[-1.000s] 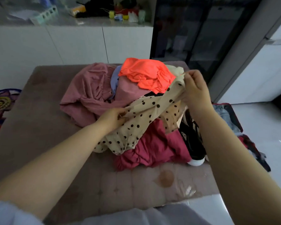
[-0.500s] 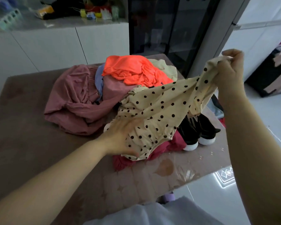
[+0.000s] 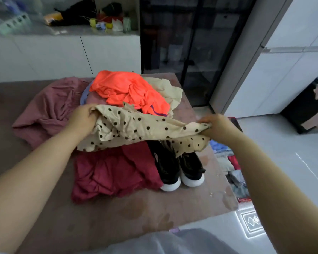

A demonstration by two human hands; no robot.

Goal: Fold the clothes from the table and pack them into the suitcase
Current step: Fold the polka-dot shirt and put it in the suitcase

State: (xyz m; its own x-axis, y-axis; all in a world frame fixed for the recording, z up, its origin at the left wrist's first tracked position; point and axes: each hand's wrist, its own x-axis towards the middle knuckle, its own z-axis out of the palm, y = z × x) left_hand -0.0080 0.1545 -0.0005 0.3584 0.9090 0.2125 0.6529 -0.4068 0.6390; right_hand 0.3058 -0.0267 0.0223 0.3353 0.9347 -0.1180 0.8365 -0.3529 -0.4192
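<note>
Clothes begin nearest me with a crumpled dark red garment (image 3: 114, 171) lying on the brown table (image 3: 81, 217). Just to its right stands a pair of black sneakers (image 3: 165, 169) with white soles, toes pointing toward me. Above both I hold a cream polka-dot garment (image 3: 145, 129) stretched between my hands, its lower edge draping onto the red cloth and the sneakers. My left hand (image 3: 82, 119) has its fingers curled round one bunched end, and my right hand (image 3: 217, 125) pinches the other end tight. Behind it the pile continues: a dusty pink garment (image 3: 50, 110) spreads to the left, a bright orange garment (image 3: 128, 90) sits on top, and a beige garment (image 3: 169, 88) lies at the right. The suitcase (image 3: 244, 200) lies open on the floor beside the table's right edge, with clothes already inside. Farther back are a cluttered white counter (image 3: 72, 32) and a dark glass cabinet (image 3: 187, 43).
</note>
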